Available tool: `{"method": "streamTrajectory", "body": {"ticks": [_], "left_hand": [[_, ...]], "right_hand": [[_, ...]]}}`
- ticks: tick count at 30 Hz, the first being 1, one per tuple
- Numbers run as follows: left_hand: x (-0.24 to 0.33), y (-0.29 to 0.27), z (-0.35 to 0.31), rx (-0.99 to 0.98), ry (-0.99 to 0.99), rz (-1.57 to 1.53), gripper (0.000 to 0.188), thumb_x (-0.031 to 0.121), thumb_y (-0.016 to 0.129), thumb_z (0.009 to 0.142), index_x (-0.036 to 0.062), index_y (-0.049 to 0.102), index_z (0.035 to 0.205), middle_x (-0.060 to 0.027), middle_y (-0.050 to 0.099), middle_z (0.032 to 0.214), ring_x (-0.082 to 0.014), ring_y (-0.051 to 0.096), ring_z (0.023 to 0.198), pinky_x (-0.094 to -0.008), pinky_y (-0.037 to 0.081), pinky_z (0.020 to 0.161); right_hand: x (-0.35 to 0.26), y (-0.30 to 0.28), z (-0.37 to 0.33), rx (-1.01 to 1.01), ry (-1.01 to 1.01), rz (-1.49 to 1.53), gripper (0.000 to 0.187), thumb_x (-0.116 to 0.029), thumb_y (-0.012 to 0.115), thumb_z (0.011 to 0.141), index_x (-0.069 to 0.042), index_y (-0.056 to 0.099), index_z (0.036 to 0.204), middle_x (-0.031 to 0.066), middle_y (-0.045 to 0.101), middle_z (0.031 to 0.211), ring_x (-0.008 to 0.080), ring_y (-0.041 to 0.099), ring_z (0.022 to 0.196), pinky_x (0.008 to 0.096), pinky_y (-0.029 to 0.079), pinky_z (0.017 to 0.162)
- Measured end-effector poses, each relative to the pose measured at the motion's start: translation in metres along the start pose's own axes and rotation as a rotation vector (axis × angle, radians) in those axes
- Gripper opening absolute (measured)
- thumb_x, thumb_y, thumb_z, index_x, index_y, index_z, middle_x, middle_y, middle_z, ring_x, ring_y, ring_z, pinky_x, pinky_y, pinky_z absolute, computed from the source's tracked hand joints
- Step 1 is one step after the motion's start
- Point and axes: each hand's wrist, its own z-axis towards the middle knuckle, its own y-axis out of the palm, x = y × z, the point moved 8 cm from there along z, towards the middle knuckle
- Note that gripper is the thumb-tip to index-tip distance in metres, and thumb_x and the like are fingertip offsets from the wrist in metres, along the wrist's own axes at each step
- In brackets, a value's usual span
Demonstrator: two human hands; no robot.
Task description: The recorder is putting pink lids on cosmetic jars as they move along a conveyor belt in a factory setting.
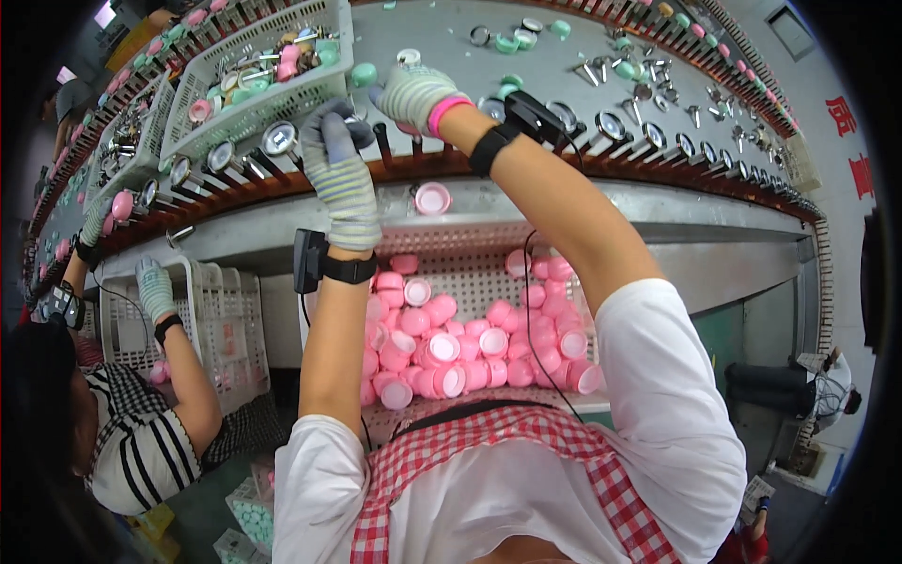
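Past the checked apron [503, 421] I see a basket [465, 268] of pink caps [470, 348], one pink cup [433, 198] on the ledge [282, 212], then left hand [340, 160] and right hand [418, 97], apart over the brown rail [413, 167], what they grip I can't tell, a green cap [365, 75] just beyond.

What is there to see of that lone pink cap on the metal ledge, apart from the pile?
The pink cap is round and looks like smooth plastic, with a pink rim around a paler, whitish inside. Its open side faces up toward the camera. It rests on the grey metal ledge, just above the perforated basket in the picture. Neither the gloved left hand nor the gloved right hand touches it.
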Motion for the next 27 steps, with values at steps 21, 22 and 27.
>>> {"method": "streamTrajectory", "body": {"ticks": [21,22,27], "left_hand": [[-0.231,-0.084,-0.25,-1.393,-0.052,1.667,0.026,0.028,0.054,0.085,0.0105,0.07,0.097,-0.0196,0.068,0.1,-0.0347,0.066,0.093,-0.0421,0.054,0.079],[-0.248,-0.091,-0.254,-1.411,-0.097,1.697,0.025,0.027,0.053,0.086,0.0117,0.071,0.096,-0.0201,0.068,0.099,-0.034,0.067,0.091,-0.0412,0.054,0.078],[-0.332,-0.138,-0.286,-1.551,0.089,1.779,0.024,0.018,0.051,0.087,0.0108,0.072,0.096,-0.0114,0.071,0.099,-0.0274,0.07,0.09,-0.0377,0.055,0.077]], "right_hand": [[0.061,0.237,-0.265,-0.221,-0.187,0.381,0.024,-0.023,0.054,0.088,-0.003,0.063,0.096,0.0207,0.063,0.093,0.0399,0.061,0.089,0.0457,0.05,0.08],[0.059,0.228,-0.262,-0.209,-0.184,0.382,0.024,-0.023,0.054,0.088,-0.003,0.063,0.096,0.0207,0.063,0.093,0.0399,0.061,0.089,0.0457,0.05,0.08],[0.037,0.177,-0.252,-0.185,-0.199,0.55,0.025,-0.022,0.056,0.089,-0.002,0.064,0.099,0.0195,0.066,0.093,0.0364,0.063,0.087,0.0421,0.05,0.079]]}}
